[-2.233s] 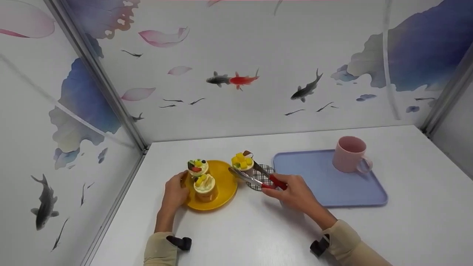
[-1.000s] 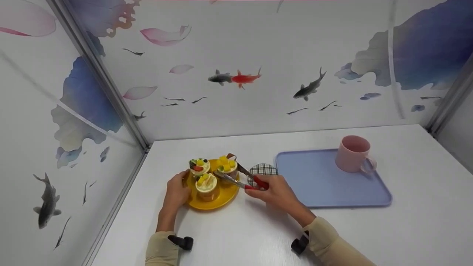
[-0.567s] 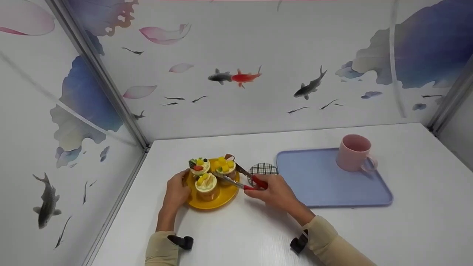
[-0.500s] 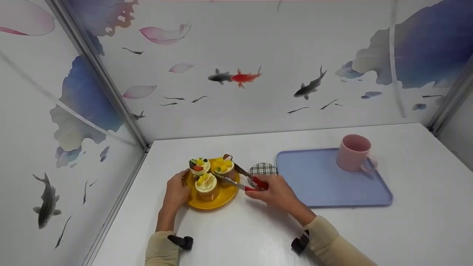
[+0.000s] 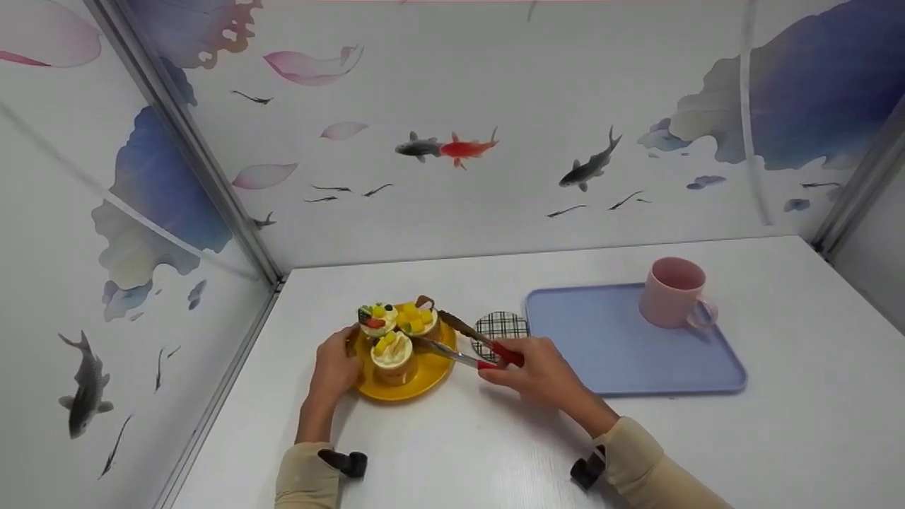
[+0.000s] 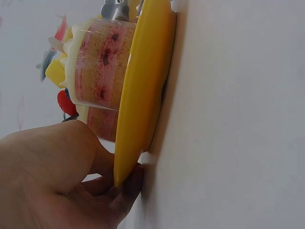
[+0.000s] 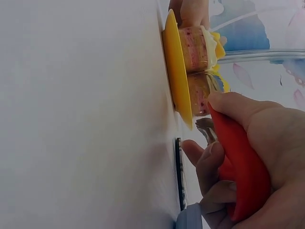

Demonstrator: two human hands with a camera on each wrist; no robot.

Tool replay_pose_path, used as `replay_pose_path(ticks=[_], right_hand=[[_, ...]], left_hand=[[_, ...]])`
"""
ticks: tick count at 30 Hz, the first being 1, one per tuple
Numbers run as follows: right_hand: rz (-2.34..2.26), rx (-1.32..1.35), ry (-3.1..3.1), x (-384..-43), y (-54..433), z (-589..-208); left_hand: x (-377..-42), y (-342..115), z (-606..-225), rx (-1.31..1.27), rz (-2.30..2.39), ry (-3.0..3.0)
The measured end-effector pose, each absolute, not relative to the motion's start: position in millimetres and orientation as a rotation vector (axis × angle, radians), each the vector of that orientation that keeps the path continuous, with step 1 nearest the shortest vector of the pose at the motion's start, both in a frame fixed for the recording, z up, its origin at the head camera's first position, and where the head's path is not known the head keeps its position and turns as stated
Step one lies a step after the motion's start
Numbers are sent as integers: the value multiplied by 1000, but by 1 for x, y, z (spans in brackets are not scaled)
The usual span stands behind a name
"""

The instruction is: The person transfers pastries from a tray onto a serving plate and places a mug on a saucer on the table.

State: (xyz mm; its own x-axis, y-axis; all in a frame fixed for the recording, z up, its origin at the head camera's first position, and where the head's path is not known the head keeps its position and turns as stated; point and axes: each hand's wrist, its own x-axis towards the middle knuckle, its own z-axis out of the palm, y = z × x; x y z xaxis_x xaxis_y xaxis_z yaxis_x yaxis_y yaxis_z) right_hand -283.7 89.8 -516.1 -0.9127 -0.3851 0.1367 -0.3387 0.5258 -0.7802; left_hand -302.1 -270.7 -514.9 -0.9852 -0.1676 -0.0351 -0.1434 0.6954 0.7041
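Note:
In the head view my left hand [image 5: 336, 364] pinches the left rim of a yellow plate [image 5: 433, 371]. The left wrist view shows the thumb above the rim and fingertips [image 6: 133, 179] beneath it. Three cake cups with cream and fruit stand on the plate: a front one [image 5: 393, 359], a back left one [image 5: 377, 322], and a mango-topped one [image 5: 417, 319] at the back right. My right hand [image 5: 544, 371] grips metal tongs by their red handles [image 7: 240, 157]. The tong arms are spread, their tips by the mango cup; whether they touch it is unclear.
A round checked coaster [image 5: 500, 325] lies right of the plate, partly behind the tongs. Beyond it is a blue-purple tray [image 5: 622, 360] bearing a pink mug [image 5: 668, 293] at its back right. Patterned panels [image 5: 452, 212] wall the white table at the back and sides.
The mango-topped cup, in the tongs above the coaster at first, has moved left onto the plate. The tongs have since spread and drawn slightly right. My left hand keeps its place on the rim.

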Motion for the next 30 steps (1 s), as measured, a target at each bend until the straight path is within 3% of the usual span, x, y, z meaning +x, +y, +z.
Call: replay_pose_path(ticks=[30], right_hand=[[-1441,-442,2716,-273,135,-517]], left_hand=[[-302,-271,-516,255,-1229,-2744]])
